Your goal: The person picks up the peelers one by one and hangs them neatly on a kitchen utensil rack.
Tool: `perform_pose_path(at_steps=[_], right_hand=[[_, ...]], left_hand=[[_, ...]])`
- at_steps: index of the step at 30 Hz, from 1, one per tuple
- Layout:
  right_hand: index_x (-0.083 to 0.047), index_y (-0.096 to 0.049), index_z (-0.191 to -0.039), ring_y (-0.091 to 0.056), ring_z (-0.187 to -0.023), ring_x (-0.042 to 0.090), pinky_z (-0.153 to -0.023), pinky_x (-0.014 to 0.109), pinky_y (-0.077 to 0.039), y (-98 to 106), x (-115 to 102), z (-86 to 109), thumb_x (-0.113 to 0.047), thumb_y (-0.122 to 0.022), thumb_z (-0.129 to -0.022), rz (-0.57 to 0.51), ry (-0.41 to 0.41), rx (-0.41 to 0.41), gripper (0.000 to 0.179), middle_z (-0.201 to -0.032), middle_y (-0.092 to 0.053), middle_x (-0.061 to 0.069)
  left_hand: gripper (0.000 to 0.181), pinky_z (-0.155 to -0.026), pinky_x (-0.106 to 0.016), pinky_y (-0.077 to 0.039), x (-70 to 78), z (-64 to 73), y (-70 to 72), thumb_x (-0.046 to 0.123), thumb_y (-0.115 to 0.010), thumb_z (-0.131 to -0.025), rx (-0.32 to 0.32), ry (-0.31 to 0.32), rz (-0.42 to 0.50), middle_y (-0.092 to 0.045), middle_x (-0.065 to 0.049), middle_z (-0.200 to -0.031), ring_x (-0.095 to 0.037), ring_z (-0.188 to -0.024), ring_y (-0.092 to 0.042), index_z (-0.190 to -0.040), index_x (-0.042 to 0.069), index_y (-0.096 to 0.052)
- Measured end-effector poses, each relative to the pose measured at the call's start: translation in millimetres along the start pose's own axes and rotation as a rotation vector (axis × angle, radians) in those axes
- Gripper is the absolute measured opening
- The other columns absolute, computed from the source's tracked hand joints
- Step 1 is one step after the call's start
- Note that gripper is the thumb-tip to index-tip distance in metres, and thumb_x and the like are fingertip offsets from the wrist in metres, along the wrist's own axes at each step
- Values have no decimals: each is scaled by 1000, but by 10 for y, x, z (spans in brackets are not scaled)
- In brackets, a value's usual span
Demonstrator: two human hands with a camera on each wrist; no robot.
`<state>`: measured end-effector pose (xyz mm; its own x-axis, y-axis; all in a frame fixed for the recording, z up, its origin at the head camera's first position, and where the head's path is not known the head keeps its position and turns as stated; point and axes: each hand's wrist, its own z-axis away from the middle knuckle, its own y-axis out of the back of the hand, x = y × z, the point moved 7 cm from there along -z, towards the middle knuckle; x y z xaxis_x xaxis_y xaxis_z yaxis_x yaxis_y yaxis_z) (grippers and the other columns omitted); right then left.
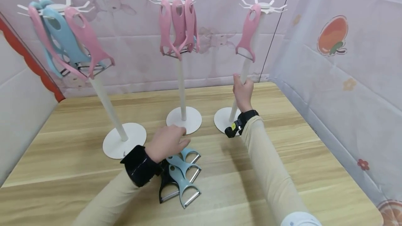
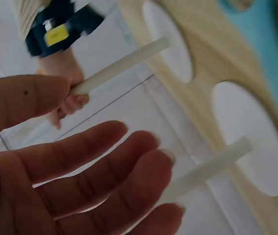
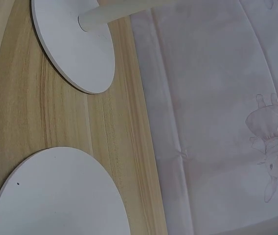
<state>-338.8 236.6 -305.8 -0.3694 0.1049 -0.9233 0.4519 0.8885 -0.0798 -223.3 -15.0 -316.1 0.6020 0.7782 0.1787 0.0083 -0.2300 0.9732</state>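
Observation:
My right hand (image 1: 243, 93) grips the pole of the right white stand (image 1: 246, 68), below the one pink peeler (image 1: 247, 32) hanging from its hooks. Over the table, my left hand (image 1: 167, 141) hovers near the middle stand's base, above a small pile of peelers. Its fingers look spread and loosely bent in the left wrist view, with nothing between them. In the pile lie several light blue peelers (image 1: 178, 175) and a black peeler (image 1: 164, 178), partly covered by the hand and wrist strap. The right wrist view shows no fingers, only stand bases.
At left, a white stand (image 1: 108, 105) carries several pink and blue peelers (image 1: 59, 39). The middle stand (image 1: 181, 88) holds mostly pink peelers (image 1: 179, 23). All stands have round flat bases on the wooden table (image 1: 282, 156). Printed fabric (image 1: 345, 69) hangs behind and at the right.

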Motion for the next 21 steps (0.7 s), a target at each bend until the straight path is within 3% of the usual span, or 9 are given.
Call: perform_pose_path(at_steps=[4,7,12,17,21], right_hand=[[-13,-43,-56,-36,-42,10,-44,23,-30,11,0,-11,-25,-52,-91,1,-5,3,38,-46,-38,-4],[-13,-44,-57,-36,-43,9,-45,23,-31,9,-8,-11,-24,-53,-91,-4,-5,6,37,-46,-38,-4],[-12,-44,-57,-36,-41,8,-43,21,-31,-12,-23,-12,-22,-52,-90,-38,5,-4,36,-46,-38,-4],[-13,-44,-57,-35,-41,8,-42,20,-30,-11,-19,-9,-21,-53,-91,-40,10,-5,36,-46,-38,-4],[-13,-44,-57,-35,-40,8,-42,20,-29,-9,-14,-5,-21,-52,-91,-38,16,-3,36,-45,-37,-4]], left_hand=[[24,-41,-27,-29,-114,107,-265,24,-61,-84,-131,51,-13,-41,3,-55,-13,-46,-40,-64,12,-54],[29,-40,-26,-29,-200,141,-400,19,-60,-84,-165,75,2,-36,3,-54,-13,-45,-39,-59,13,-46],[24,-42,-26,-31,-299,177,-546,13,-58,-83,-202,93,28,-41,0,-55,-14,-46,-40,-61,11,-49],[2,-43,-24,-33,-222,257,-631,9,-60,-78,-251,-14,30,-46,2,-62,-11,-51,-42,-78,9,-62],[13,-44,-25,-33,-97,323,-668,5,-62,-70,-276,-126,-8,-45,2,-68,-11,-54,-41,-82,10,-63]])
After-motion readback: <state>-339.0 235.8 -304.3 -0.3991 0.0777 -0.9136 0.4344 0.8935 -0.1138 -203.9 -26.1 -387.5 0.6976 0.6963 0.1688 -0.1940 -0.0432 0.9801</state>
